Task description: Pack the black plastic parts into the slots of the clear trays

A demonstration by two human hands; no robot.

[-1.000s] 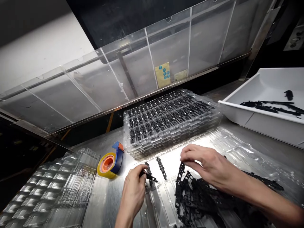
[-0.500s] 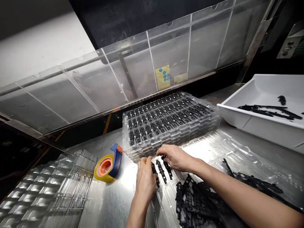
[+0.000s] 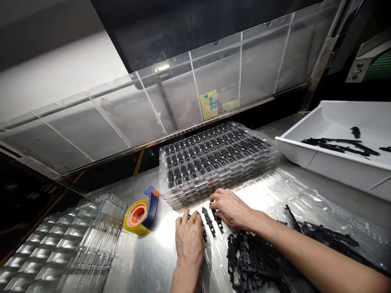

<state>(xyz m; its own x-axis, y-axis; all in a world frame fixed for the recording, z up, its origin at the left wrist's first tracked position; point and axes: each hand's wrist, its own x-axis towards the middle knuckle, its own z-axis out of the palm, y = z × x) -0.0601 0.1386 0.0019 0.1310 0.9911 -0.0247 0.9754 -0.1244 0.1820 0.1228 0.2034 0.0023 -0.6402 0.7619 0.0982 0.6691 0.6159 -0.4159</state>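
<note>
My left hand (image 3: 190, 240) is over the near left end of a clear plastic tray (image 3: 215, 266), fingers curled down on a narrow black plastic part that they mostly hide. Beside it, a second black plastic part (image 3: 208, 221) lies untouched in its slot. My right hand (image 3: 229, 207) has its thumb and fingertips around the upper end of a third black part (image 3: 218, 221), which lies in the slot to the right. A loose pile of similar black parts (image 3: 253, 260) lies on the tray under my right forearm.
Behind my hands is a stack of filled clear trays (image 3: 214, 179). A tape dispenser (image 3: 137, 217) and a stack of clear blister trays (image 3: 61, 244) are on the left. At right stands a white bin (image 3: 324, 156) with several black parts. A transparent panel (image 3: 171, 101) spans the back.
My left hand has turned flatter over its part, with fingers more spread. My right hand has shifted slightly right along the third part. The camera view has moved a little.
</note>
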